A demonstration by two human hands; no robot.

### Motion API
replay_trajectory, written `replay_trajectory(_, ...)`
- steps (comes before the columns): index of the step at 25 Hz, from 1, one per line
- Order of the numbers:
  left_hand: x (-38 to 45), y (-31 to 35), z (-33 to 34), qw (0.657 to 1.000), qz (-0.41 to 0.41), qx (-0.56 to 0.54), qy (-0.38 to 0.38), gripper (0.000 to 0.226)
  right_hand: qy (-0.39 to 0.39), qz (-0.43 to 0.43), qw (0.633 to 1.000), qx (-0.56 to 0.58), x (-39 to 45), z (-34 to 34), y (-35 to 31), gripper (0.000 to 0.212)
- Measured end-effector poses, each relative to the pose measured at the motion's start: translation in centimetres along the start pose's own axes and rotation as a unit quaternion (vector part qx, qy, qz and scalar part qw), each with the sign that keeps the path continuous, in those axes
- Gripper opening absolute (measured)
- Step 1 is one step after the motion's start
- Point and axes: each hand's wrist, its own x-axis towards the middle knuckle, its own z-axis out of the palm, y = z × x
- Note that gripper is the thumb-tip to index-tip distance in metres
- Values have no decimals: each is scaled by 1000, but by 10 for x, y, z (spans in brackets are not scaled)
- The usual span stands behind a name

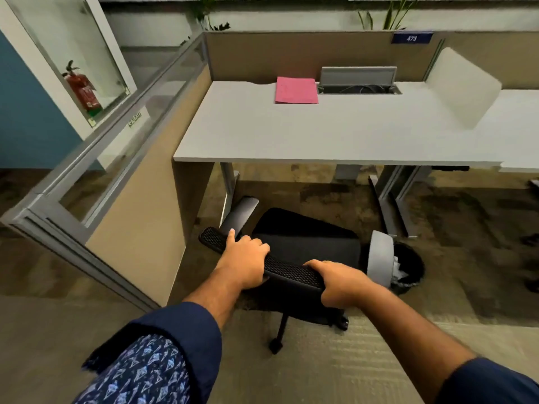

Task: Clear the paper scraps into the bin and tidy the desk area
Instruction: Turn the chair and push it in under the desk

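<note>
Head view: your hands grip the office chair's mesh backrest top.

Your left hand (243,262) and right hand (339,282) both clench the backrest (288,272) of the chair (306,240) before the desk (320,132). At 3 o'clock from the chair, the black bin (409,265) holds paper scraps (398,269); a pink folder (296,90) lies at the desk's 12 o'clock edge.

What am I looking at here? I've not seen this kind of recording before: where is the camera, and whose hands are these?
The single picture comes from a camera worn on a person's head, looking down and forward. There is no machine. The left hand and right hand both grip the top edge of a black office chair. Ahead is a white desk with a pink folder lying on it. Right of the chair, a black bin on the floor holds crumpled paper.
</note>
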Motion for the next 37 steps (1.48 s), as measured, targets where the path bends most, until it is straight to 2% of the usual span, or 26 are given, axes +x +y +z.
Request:
replay_trajectory(3,12,19,-4,1000,-10,-9,16,56,52,40,997,-45,-6,-10,18,74)
replay_trajectory(5,18,29,-6,999,-4,-18,34,63,83,59,993,-66,-8,-15,28,70)
replay_trajectory(8,27,33,-9,997,42,-30,56,71,98,73,989,-86,-7,-25,39,66)
replay_trajectory(12,44,10,-15,992,111,-40,54,66,105,80,988,-86,2,-36,58,63)
replay_trajectory(16,60,-13,-18,994,97,-27,38,64,118,66,987,-88,15,-40,79,66)
replay_trajectory(23,107,4,-38,995,73,-38,55,58,145,31,985,-93,49,-81,120,68)
replay_trajectory(29,153,8,-53,994,50,-75,64,57,150,12,984,-93,79,-123,146,61)
replay_trajectory(37,219,-14,-69,993,66,-75,60,55,179,14,980,-89,127,-152,163,60)
